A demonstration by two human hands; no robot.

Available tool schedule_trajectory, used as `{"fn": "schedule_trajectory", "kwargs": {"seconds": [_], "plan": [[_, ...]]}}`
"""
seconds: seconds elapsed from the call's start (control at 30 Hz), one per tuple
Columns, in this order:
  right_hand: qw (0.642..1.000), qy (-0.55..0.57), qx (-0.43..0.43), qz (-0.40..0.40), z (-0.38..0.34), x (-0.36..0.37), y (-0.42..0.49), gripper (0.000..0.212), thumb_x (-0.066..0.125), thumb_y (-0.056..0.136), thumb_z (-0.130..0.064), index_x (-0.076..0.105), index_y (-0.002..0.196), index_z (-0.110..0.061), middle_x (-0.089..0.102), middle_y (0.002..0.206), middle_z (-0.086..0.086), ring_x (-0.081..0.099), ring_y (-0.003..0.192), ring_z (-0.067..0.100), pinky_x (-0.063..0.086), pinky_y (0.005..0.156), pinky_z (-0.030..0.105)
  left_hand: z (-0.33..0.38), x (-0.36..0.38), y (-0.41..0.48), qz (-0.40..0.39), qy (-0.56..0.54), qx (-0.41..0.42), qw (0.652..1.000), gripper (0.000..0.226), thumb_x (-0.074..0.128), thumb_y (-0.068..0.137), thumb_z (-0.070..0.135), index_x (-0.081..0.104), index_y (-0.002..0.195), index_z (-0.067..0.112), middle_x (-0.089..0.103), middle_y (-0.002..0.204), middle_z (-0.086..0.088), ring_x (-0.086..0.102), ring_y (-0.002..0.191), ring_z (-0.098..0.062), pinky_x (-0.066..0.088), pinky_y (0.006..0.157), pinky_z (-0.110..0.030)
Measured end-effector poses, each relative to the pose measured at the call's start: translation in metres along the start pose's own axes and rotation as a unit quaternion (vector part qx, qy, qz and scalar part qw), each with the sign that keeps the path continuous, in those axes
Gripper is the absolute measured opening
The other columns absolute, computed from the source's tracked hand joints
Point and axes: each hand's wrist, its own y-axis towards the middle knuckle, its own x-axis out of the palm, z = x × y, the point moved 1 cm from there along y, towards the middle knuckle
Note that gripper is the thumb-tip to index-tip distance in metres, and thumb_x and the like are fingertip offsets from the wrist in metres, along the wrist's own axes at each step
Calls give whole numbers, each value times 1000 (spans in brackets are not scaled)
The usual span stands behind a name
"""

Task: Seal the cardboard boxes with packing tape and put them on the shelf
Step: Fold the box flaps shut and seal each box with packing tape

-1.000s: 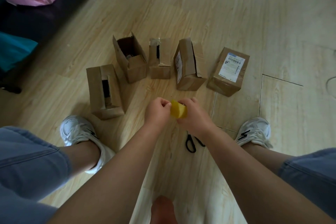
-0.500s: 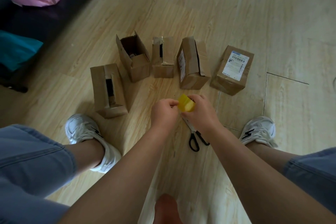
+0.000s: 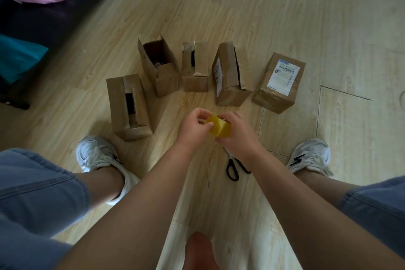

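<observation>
The right hand [image 3: 240, 138] is gripping a yellow tape roll [image 3: 220, 128], its fingers curling round the far side. The left hand [image 3: 194, 126] is pinching at the roll's near edge with thumb and bent fingertips, seemingly picking for the loose end. Whether any tape is lifting off, I cannot tell. Both hands are holding the roll in the air above the wooden floor [image 3: 285, 17], just in front of an arc of five boxes.

The left box [image 3: 122, 103], the second box [image 3: 163, 72], the middle box [image 3: 197, 70] and the fourth box [image 3: 228, 76] are all showing gaps between their flaps, so they are waiting to be sealed. The labelled box [image 3: 278, 85] at the right end is looking closed, though fresh tape on it is not something I can make out. Scissors [image 3: 233, 170] are lying on the floor, partly hidden under the right wrist.

No shelf is in view. By my reading the job is only just beginning: freeing the tape end, sealing each box, cutting, then shelving all five.
</observation>
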Motion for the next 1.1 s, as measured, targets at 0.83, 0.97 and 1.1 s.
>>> {"fn": "schedule_trajectory", "kwargs": {"seconds": [0.83, 0.97, 1.1], "plan": [[1000, 1, -8, -7, -5, -8, -2, 47, 79, 80, -12, 63, 124, -20, 52, 112, -7, 52, 102, 9, 36, 75, 15, 4, -8, 3, -44, 28, 39, 998, 10, 68, 91, 9, 67, 92, 19, 64, 108, 0, 63, 100, -17, 52, 84, -29], [1000, -9, -10, -12, -4, -9, -2, 46, 78, 81, -11, 64, 123, -20, 56, 115, -4, 52, 104, 9, 37, 79, 18, 0, -7, 2, -45, 31, 29, 998, 9, 67, 91, 9, 67, 88, 18, 65, 106, -1, 63, 99, -17, 49, 78, -26], [1000, 0, -1, -10, -3, -8, -2, 49, 78, 80, -12, 64, 126, -21, 57, 116, -3, 52, 104, 10, 37, 82, 21, -3, -10, 9, -5, 43, 34, 998, 11, 70, 90, 18, 67, 100, 19, 66, 101, 7, 62, 96, -9, 52, 82, -29]]}}
